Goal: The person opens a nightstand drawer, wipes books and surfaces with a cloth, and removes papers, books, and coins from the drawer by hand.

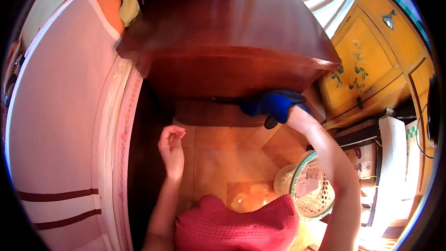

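My right hand (295, 114) is pressed into or around a dark and bright blue item (274, 104), which looks like cloth or a glove; my fingers are hidden by it. The blue item lies against the lower front of a dark red-brown wooden cabinet (232, 72), near its right side. A thin dark stick-like part (225, 99) reaches left from it. My left hand (172, 144) is raised in front of the cabinet, its fingers curled together, with nothing visible in them.
A perforated basket (278, 181) with a green rim stands on the tiled floor (213, 158) at right. The bed (60, 111) lies along the left. A yellow cabinet (367, 56) and shelves with boxes line the right. Red cloth (237, 223) covers my lap.
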Motion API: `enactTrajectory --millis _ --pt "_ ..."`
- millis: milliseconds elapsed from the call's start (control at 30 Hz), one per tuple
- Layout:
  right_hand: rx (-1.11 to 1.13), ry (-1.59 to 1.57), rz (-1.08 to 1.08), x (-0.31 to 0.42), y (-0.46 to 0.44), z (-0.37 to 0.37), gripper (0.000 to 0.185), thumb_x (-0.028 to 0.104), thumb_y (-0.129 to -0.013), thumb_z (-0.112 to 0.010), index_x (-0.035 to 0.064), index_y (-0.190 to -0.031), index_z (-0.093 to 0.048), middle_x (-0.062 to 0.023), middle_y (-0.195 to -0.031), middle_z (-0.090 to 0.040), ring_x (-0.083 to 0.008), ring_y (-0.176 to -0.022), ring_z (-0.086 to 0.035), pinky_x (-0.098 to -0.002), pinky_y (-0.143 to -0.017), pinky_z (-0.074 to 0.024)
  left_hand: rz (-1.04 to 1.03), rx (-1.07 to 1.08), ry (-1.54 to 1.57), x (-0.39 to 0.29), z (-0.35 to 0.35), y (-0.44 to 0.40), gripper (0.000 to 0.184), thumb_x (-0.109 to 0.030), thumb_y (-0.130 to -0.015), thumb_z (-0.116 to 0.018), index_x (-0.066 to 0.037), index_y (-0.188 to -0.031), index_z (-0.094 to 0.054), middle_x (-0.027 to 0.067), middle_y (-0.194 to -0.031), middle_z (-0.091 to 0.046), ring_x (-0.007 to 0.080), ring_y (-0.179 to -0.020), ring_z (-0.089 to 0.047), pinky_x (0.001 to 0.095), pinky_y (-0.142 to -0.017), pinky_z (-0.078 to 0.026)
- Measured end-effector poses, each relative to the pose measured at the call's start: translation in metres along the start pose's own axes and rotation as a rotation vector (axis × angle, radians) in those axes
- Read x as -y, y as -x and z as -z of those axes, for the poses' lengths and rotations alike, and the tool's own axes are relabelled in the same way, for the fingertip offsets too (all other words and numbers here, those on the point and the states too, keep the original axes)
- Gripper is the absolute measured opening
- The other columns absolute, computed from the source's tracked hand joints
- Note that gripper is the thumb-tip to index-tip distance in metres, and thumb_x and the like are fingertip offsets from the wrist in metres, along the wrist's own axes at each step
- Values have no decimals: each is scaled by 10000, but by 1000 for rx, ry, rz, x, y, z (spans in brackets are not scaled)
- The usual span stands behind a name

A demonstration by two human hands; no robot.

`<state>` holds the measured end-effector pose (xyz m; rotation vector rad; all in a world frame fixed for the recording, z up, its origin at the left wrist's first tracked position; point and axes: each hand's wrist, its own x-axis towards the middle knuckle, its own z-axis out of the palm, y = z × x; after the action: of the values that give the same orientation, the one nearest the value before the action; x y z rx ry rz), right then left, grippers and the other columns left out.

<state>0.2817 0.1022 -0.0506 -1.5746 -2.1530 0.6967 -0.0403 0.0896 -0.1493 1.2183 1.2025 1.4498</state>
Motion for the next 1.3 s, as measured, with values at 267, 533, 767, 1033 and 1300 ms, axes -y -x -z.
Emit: enactTrajectory --millis 267,533,767,1033,1300 --pt "-316 200 141 32 35 -3 251 107 -813 -494 92 -1020 -636 -124 -906 -617 -263 -900 -603 -348 -781 -473 15 -98 -121 25 2 -17 325 131 -819 -411 -20 -1075 -540 51 -1045 -573 135 -972 -546 259 -866 -425" --pt "-452 885 511 -1 -63 -55 456 303 -787 -624 121 -1199 -553 -95 -1196 -556 -295 -1165 -465 -415 -1011 -342 29 -87 -69 24 -2 -10 450 146 -803 -372 -29 -1201 -492 85 -1231 -493 187 -1141 -480 296 -979 -361" --pt "-442 797 745 84 -132 -98 442 179 -775 -523 82 -1204 -557 -91 -1201 -570 -226 -1128 -516 -363 -982 -379 44 -236 40 37 2 -7 484 129 -806 -346 -61 -1236 -465 85 -1246 -474 185 -1155 -458 303 -943 -371" --pt "-92 1147 820 77 -140 -162 149 196 -760 -543 173 -728 -687 36 -826 -655 -131 -896 -548 -264 -857 -347 40 -345 43 26 6 3 506 116 -794 -328 -43 -1262 -430 114 -1252 -465 202 -1169 -447 313 -971 -350" --pt "-177 731 457 7 -72 -151 389 147 -790 -530 87 -1170 -591 -56 -1161 -599 -194 -1085 -535 -358 -946 -362 35 -202 -13 24 13 -3 500 112 -806 -338 -51 -1265 -449 124 -1283 -468 202 -1201 -442 335 -986 -344"
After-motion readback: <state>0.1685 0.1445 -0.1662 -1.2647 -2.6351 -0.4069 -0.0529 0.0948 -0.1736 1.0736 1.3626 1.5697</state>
